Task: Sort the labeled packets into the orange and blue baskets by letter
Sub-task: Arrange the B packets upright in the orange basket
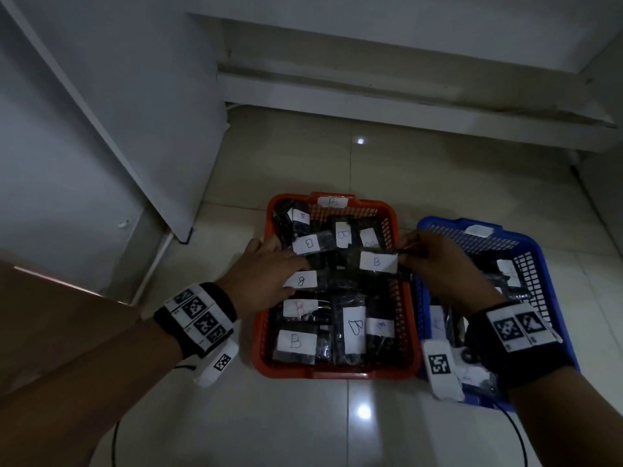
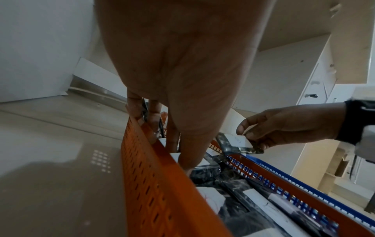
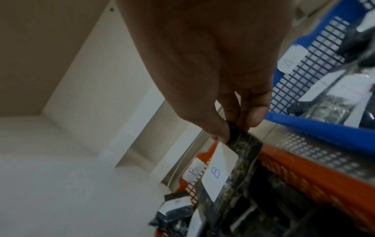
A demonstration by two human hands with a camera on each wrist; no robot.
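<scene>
An orange basket (image 1: 333,374) on the floor holds several dark packets with white "B" labels. To its right stands a blue basket (image 1: 539,244) with a few packets; its tag reads "A" (image 3: 290,59). My right hand (image 1: 404,254) pinches the right end of a "B" packet (image 1: 377,261) over the orange basket's right side. The pinch (image 3: 231,128) and the label (image 3: 219,171) show close up in the right wrist view. My left hand (image 1: 269,267) reaches over the orange basket's left wall (image 2: 152,184), fingers (image 2: 154,115) straight and resting on the packets.
The baskets stand side by side on a glossy tiled floor (image 1: 337,426). A white panel (image 1: 101,129) rises at the left and a low white ledge (image 1: 404,96) runs along the back. A thin black cable (image 1: 519,429) trails on the floor by the blue basket.
</scene>
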